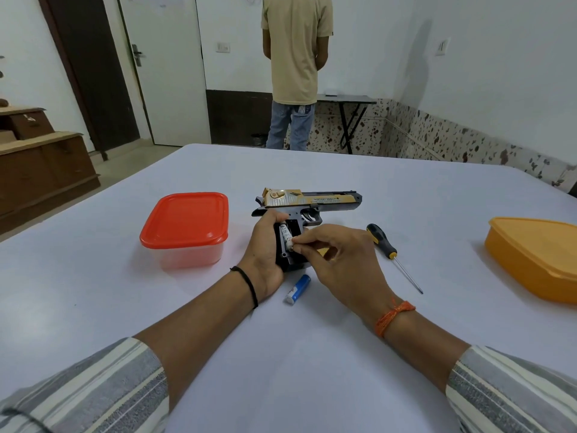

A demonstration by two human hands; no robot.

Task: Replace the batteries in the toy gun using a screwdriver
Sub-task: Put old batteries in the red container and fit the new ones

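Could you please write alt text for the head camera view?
A left hand grips a toy gun on a white table while the right hand pinches a white battery at its open grip; a blue battery and screwdriver lie nearby.

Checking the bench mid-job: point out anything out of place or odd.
Only a loose blue battery lying on the table near the toy gun, whose open grip shows a white battery. Nothing spilled or damaged.

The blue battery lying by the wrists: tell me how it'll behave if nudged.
The blue battery is a smooth cylinder lying on its side on the flat table, so it would probably roll easily. It looks rigid and small, likely light. Nothing touches it, so nothing would stop it.
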